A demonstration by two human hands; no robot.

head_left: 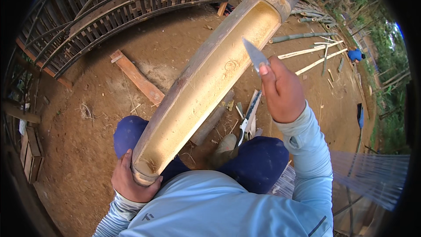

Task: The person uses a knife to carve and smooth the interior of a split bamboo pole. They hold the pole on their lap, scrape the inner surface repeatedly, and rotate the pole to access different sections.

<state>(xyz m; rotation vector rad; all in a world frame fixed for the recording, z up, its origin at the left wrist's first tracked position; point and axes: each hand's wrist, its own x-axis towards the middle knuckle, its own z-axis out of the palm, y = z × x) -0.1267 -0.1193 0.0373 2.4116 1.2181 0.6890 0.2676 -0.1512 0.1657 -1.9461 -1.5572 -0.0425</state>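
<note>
A thick bamboo pole (199, 81), cut open lengthwise along one side, slants from my lap up toward the far right. Its pale hollow faces up, between closed ends. My left hand (131, 182) is wrapped round the near end, close to my left knee. Raised beside the pole's right edge, my right hand (284, 91) is closed round a knife, its handle hidden in the fist. The knife's pointed grey blade (254, 55) aims up and left, over the far part of the hollow; whether it touches the bamboo I cannot tell.
A saw (245, 125) with a white and black handle leans between my knees near a short log (212, 120). On the dirt lie a wooden plank (138, 79), split bamboo strips (311, 50) and poles. A slatted bamboo bench (127, 6) stands far left.
</note>
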